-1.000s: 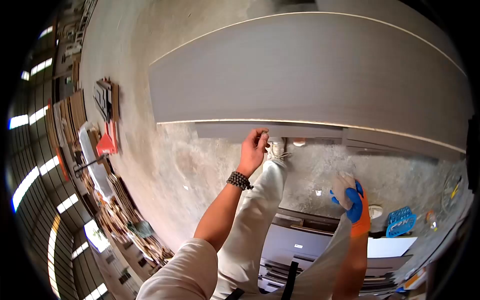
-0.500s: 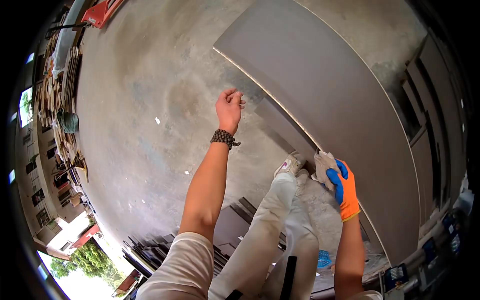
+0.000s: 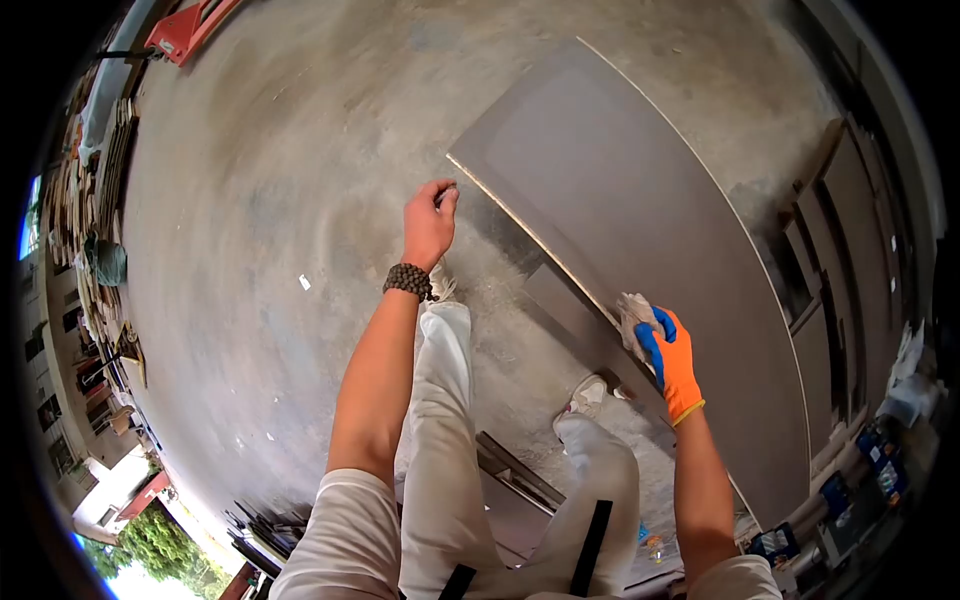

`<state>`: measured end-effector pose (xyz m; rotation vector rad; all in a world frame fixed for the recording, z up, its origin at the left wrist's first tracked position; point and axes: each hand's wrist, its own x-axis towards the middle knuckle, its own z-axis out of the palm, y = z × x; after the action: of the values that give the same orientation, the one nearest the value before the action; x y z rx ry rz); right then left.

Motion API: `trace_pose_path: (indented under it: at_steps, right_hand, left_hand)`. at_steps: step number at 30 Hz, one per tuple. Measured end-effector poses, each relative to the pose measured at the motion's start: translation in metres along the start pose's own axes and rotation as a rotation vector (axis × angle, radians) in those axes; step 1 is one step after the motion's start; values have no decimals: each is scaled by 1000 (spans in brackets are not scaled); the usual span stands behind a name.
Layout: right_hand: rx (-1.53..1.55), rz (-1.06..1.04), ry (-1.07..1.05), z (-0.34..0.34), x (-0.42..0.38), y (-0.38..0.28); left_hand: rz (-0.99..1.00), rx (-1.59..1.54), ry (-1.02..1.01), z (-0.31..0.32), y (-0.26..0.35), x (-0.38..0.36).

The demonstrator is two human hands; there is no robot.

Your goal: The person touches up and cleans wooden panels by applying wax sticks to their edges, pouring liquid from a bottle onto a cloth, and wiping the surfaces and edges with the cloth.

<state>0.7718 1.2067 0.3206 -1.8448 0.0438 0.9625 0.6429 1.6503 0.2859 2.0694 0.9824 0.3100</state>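
Note:
A large grey-brown flat board point(image 3: 640, 200) with a pale raw edge lies raised on my right. My right hand point(image 3: 672, 360), in an orange and blue glove, is closed around a crumpled greyish rag point(image 3: 630, 318). It presses the rag against the board's near long edge. To the left of the board's corner, my bare left hand point(image 3: 430, 228) is over the floor, apart from the board. Its fingers are curled into a pinch; whether something small is between them I cannot make out. A dark beaded bracelet point(image 3: 408, 280) circles the left wrist.
Another board point(image 3: 570, 310) shows low beneath the near edge. More dark panels point(image 3: 855, 220) lean at the right. Stacked planks point(image 3: 75, 210) line the far left, near a red pallet jack point(image 3: 185, 32). Dark strips point(image 3: 520, 470) lie by my legs; paper scraps dot the concrete floor.
One of my feet has stepped forward, left of the board. The right hand and rag have shifted up along the board's edge. My left hand stays curled, now nearer the board's corner.

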Motion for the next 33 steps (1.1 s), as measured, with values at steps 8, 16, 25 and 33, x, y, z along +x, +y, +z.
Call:
trace_pose_path:
  at_steps: [8, 16, 25, 33]
  right_hand:
    - [88, -441, 374, 160, 226, -78]
    - [-85, -858, 510, 229, 348, -97]
    - [-164, -859, 498, 228, 345, -85]
    - [-168, -871, 468, 227, 344, -86]
  left_hand:
    - [366, 133, -239, 42, -77, 156]
    - [275, -42, -479, 40, -90, 180]
    - [276, -27, -452, 56, -111, 173]
    - [498, 75, -296, 81, -102, 183]
